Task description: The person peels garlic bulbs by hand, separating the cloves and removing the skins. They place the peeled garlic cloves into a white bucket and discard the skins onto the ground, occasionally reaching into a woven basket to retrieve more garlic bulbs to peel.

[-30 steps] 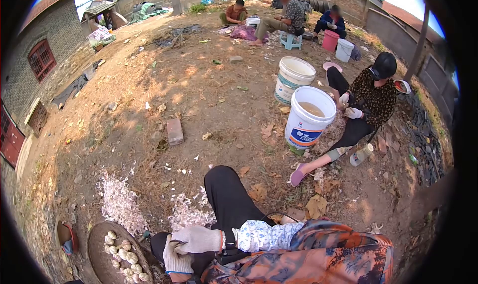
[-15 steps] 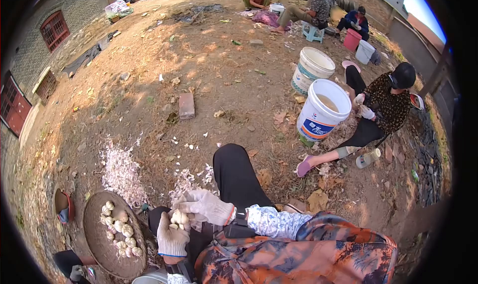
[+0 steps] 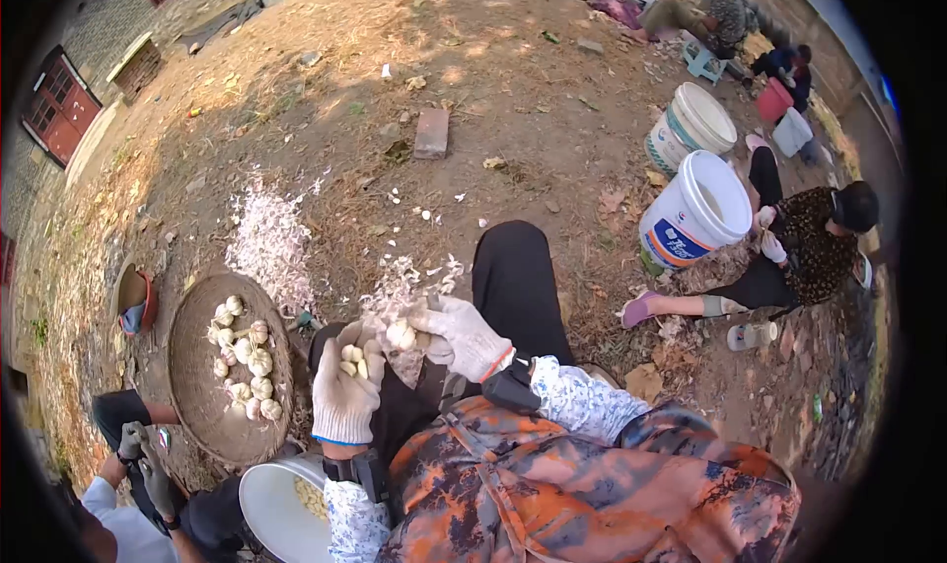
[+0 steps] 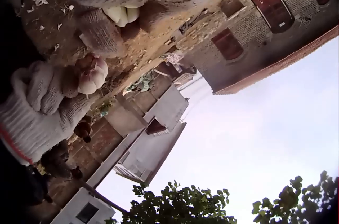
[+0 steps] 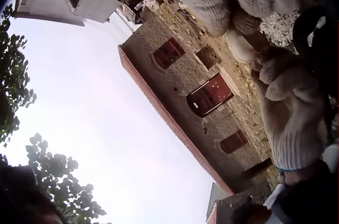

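Observation:
Both hands wear pale knitted gloves, raised close together over the lap. My right hand [image 3: 466,338] pinches a whitish garlic bulb [image 3: 401,334] at its fingertips; the left wrist view shows the pink-tinged bulb [image 4: 92,79] beside the right glove [image 4: 39,104]. Several separated garlic cloves [image 3: 353,362] lie in my left hand [image 3: 345,400], its fingers and thumb curled about them. From the left wrist, these pale cloves [image 4: 123,15] show beneath the glove. To the left, a round woven basket [image 3: 197,410] holds several whole bulbs [image 3: 258,363].
A white bucket [image 3: 281,535] with peeled cloves stands by my left forearm. Garlic skins [image 3: 268,252] litter the ground ahead, near a brick [image 3: 431,134]. Two large buckets [image 3: 695,208] and a seated person [image 3: 814,232] are at right. Another person's gloved hands [image 3: 148,469] are at lower left.
The hands, overlapping a second ago, have come apart, showing cloves in the left and the bulb in the right. The view has tilted down and left, bringing the white bucket and left-side person into sight.

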### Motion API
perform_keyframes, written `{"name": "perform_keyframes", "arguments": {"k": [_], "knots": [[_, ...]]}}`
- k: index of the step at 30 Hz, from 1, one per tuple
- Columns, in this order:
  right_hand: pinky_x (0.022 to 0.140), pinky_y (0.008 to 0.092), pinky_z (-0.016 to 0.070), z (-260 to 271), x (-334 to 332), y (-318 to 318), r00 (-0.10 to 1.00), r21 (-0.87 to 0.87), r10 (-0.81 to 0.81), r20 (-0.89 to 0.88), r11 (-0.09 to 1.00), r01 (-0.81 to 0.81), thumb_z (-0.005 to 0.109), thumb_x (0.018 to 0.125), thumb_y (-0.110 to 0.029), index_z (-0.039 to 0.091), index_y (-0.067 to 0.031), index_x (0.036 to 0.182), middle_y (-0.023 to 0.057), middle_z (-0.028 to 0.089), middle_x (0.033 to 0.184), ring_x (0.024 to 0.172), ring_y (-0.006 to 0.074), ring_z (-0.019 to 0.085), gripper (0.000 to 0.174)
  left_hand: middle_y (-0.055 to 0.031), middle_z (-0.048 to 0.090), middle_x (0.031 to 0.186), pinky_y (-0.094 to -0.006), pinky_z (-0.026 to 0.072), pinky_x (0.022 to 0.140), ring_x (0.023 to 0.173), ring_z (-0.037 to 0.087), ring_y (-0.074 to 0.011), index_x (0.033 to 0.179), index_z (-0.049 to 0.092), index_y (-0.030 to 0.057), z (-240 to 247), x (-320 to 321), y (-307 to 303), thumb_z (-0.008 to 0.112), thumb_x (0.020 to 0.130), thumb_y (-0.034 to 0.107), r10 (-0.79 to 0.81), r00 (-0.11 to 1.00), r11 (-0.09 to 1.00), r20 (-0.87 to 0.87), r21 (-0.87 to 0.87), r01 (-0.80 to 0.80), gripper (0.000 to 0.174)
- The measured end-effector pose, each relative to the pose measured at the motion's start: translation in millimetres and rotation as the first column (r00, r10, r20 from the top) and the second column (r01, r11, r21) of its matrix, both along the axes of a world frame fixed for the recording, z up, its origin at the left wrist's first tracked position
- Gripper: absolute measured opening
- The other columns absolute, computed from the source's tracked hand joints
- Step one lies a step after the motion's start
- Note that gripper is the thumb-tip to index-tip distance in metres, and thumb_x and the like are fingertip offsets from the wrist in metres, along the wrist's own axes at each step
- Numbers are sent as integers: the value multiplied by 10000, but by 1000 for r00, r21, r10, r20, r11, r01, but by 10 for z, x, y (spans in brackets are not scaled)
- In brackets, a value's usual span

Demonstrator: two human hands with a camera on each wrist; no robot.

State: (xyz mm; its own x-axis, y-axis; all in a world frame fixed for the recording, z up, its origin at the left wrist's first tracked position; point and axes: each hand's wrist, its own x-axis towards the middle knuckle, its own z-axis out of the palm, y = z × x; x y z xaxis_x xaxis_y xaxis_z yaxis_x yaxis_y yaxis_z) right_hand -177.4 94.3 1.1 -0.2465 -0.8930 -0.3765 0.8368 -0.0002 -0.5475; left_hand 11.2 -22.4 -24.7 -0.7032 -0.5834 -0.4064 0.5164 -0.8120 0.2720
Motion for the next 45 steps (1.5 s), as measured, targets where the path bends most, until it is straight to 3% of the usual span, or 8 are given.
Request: {"name": "perform_keyframes", "arguments": {"k": [8, 15, 20, 27, 31, 34, 38, 45], "knots": [[625, 251, 441, -18, 18, 61, 855, 57, 26, -517, 998, 5, 734, 912, -204, 671, -24, 881, 3, 651, 773, 729, 63, 590, 193, -1, 578, 679, -264, 440, 453, 514, 517, -117, 994, 633, 56, 609, -525, 326, 526, 1038, 471, -139, 836, 978, 531, 206, 31, 431], [680, 247, 480, -290, -64, 10, 817, 79, 24, -576, 997, 27, 746, 914, -255, 703, -2, 1052, -6, 693, 843, 743, 55, 592, 291, -12, 628, 773, -180, 347, 396, 468, 414, -48, 1240, 572, 55, -130, -54, -68, 487, 1070, 330, -333, 923, 943, 192, 66, 326, 335], [701, 357, 501, -147, -7, 73, 604, 191, 114, -789, 979, 65, 714, 878, -363, 672, 32, 933, 150, 688, 804, 759, 222, 652, 402, 62, 396, 613, -233, 352, 426, 490, 419, -81, 994, 602, 150, -320, 86, -239, 487, 1041, 515, -598, 719, 802, 355, 250, 543, 386], [669, 314, 465, -153, 23, 69, 657, 152, 97, -748, 988, 28, 731, 892, -338, 603, 10, 896, 66, 620, 747, 742, 106, 565, 371, 60, 392, 678, -222, 269, 349, 437, 275, -37, 1123, 576, 57, -103, -47, -26, 482, 1068, 391, -337, 935, 925, 109, 221, 308, 351], [684, 307, 474, -252, 29, 26, 632, 173, 118, -766, 985, 25, 735, 885, -328, 609, 17, 921, 77, 644, 779, 763, 104, 583, 369, 23, 523, 723, -260, 423, 401, 475, 448, -101, 1038, 579, 21, -12, 59, 21, 467, 1069, 405, -498, 867, 867, -27, 7, 499, 401], [698, 300, 488, -121, 81, 57, 679, 175, 136, -721, 984, -11, 738, 882, -329, 621, 23, 945, 83, 666, 811, 783, 102, 597, 377, 50, 440, 626, -241, 368, 425, 490, 443, -92, 1053, 589, 145, -75, 17, 75, 496, 1037, 506, -369, 841, 925, 396, 71, 373, 373], [712, 368, 508, -191, 127, 27, 583, 122, 89, -807, 992, 18, 732, 865, -345, 661, 28, 947, 162, 702, 857, 791, 260, 672, 389, -183, 691, 1018, -459, 611, 810, 936, 678, -326, 1069, 628, -54, -341, 16, 49, 442, 1068, 370, -103, 979, 963, 177, 265, 53, 463], [571, 237, 471, -33, 148, 33, 932, 81, 94, -349, 994, -70, 690, 947, -147, 676, -8, 1061, 52, 713, 865, 691, 113, 639, 181, -218, 631, 1170, -405, 611, 830, 1018, 667, -327, 1235, 566, -73, -243, 194, 134, 490, 1062, 224, -77, 997, 987, 28, 147, 72, 352]]}}
